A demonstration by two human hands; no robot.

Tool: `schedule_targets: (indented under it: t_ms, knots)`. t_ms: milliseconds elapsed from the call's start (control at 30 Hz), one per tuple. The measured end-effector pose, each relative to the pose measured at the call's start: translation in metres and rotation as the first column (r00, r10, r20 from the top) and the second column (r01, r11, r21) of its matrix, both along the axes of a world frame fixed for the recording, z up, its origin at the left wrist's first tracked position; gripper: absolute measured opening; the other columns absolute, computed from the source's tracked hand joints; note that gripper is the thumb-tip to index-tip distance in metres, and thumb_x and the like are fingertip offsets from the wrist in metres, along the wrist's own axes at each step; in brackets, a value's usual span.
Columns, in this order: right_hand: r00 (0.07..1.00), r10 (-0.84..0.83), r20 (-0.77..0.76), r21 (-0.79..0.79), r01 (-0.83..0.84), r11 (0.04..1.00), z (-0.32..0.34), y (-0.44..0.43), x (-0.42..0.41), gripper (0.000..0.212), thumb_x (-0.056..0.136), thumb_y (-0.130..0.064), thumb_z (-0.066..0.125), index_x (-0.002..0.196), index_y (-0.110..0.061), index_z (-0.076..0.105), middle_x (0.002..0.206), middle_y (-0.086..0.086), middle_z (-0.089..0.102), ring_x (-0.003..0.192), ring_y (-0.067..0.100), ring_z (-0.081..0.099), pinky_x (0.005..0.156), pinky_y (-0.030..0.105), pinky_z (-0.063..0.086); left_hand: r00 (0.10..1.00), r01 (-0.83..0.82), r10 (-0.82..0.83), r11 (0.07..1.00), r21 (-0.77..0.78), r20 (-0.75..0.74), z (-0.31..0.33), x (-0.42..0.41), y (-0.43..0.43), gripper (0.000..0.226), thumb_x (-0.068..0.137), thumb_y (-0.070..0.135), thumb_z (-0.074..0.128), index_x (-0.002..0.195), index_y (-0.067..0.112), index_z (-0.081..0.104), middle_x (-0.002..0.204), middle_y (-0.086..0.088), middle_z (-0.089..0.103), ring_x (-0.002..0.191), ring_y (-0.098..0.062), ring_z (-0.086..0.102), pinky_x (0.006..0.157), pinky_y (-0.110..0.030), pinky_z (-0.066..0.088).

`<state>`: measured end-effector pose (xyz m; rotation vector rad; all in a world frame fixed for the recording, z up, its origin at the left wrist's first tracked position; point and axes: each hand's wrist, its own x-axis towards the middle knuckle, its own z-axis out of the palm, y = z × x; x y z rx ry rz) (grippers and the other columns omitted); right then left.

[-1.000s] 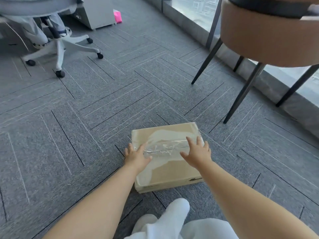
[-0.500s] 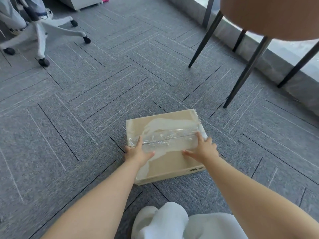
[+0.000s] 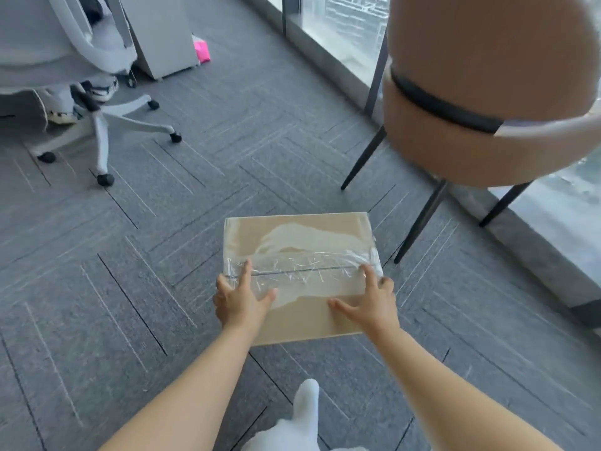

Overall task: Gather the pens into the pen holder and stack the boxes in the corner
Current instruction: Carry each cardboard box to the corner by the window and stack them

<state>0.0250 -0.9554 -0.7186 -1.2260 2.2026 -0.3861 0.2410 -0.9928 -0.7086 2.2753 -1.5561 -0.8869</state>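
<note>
The box [image 3: 300, 275] lies flat on the grey carpet floor [image 3: 130, 255], straight ahead of the person and between the two outstretched arms. It is a shallow cardboard carton, its top crossed by a band of crinkled clear tape [image 3: 302, 271] that runs left to right. Its long axis looks to lie across the person's front, left to right, though the wide lens makes that hard to be sure of; its near edge faces the person.

The left hand [image 3: 242, 299] rests on the box's near left part, palm down with thumb spread across the top and fingers [image 3: 245, 271] reaching toward the left edge. The right hand [image 3: 369, 302] mirrors it on the near right part, thumb splayed inward on the top, fingers near the right edge. Both hands are spread wide and pressing or bracketing the box, not clenched; whether the fingers curl over the side edges cannot be told. Neither hand is nearer: the box sits evenly between them, so a two-handed lift from the short ends looks the natural next move.

Beyond the box to the right stands a tan chair [image 3: 487, 92] on thin dark legs, one leg just beside the box's far right corner, with a window [image 3: 351, 24] behind. Far left is a grey office chair [image 3: 97, 125]. No pens, pen holder or other boxes are in sight.
</note>
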Motion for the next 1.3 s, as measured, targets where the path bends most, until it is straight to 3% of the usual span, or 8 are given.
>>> schedule_targets:
  t_ms: [333, 567, 967, 1300]
  knots:
    - [0.998, -0.057, 0.006, -0.223, 0.057, 0.973, 0.269, -0.019, -0.017, 0.099, 0.059, -0.059, 0.075, 0.138, -0.039, 0.018, 0.139, 0.014, 0.024, 0.128, 0.034, 0.033, 0.108, 0.049, 0.033, 0.998, 0.023, -0.033, 0.983, -0.182, -0.052, 0.272, -0.016, -0.024, 0.076, 0.081, 0.046, 0.064, 0.143, 0.044, 0.021, 0.155, -0.010, 0.001, 0.135, -0.039, 0.020, 0.103, -0.050, 0.039]
    - [0.987, -0.159, 0.028, -0.295, 0.160, 0.942, 0.392, -0.008, -0.049, 0.101, 0.059, -0.056, 0.077, 0.140, -0.039, 0.018, 0.144, 0.016, 0.020, 0.130, 0.035, 0.032, 0.108, 0.050, 0.033, 0.989, 0.139, -0.146, 0.959, -0.249, -0.009, 0.402, -0.053, -0.033, 0.077, 0.081, 0.048, 0.063, 0.144, 0.044, 0.019, 0.154, -0.013, 0.003, 0.131, -0.039, 0.024, 0.102, -0.048, 0.040]
    - [0.867, -0.497, 0.045, -0.397, 0.472, 0.787, 0.464, 0.078, -0.161, 0.101, 0.058, -0.054, 0.079, 0.139, -0.037, 0.021, 0.138, 0.016, 0.027, 0.126, 0.034, 0.038, 0.106, 0.049, 0.037, 0.862, 0.483, -0.506, 0.819, -0.309, 0.005, 0.479, -0.196, -0.015, 0.077, 0.081, 0.051, 0.061, 0.144, 0.044, 0.017, 0.154, -0.012, 0.003, 0.133, -0.041, 0.021, 0.106, -0.050, 0.034]
    - [0.715, -0.697, 0.051, -0.430, 0.646, 0.630, 0.475, 0.250, -0.310, 0.100, 0.063, -0.048, 0.079, 0.142, -0.032, 0.020, 0.139, 0.017, 0.024, 0.130, 0.032, 0.033, 0.107, 0.043, 0.034, 0.681, 0.700, -0.732, 0.645, -0.306, 0.013, 0.485, -0.391, 0.109, 0.078, 0.081, 0.055, 0.058, 0.144, 0.044, 0.015, 0.154, -0.017, 0.001, 0.135, -0.040, 0.017, 0.109, -0.048, 0.027]
